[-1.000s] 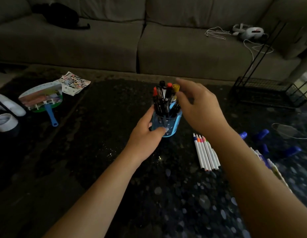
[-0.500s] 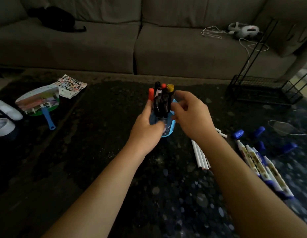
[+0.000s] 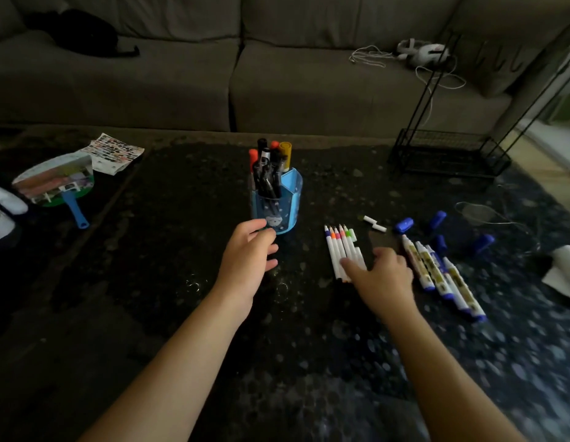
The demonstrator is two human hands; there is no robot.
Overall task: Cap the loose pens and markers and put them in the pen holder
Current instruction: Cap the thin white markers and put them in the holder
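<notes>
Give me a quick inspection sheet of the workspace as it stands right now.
Surface: dark speckled table, wet-looking patches near the middle.
Job's things: blue pen holder upright with capped markers inside; row of thin white pens, coloured tips bare; larger white-and-blue markers lying uncapped; blue caps scattered beyond them; small white caps.
Clutter: hand fan, printed sheet, white paper at the right edge.
Grippers: left hand empty, just short of the holder; right hand open, fingertips on the thin pens.
Cables: thin wire loop on the table; white cords on the sofa.
Surroundings: grey sofa, black wire rack.
</notes>
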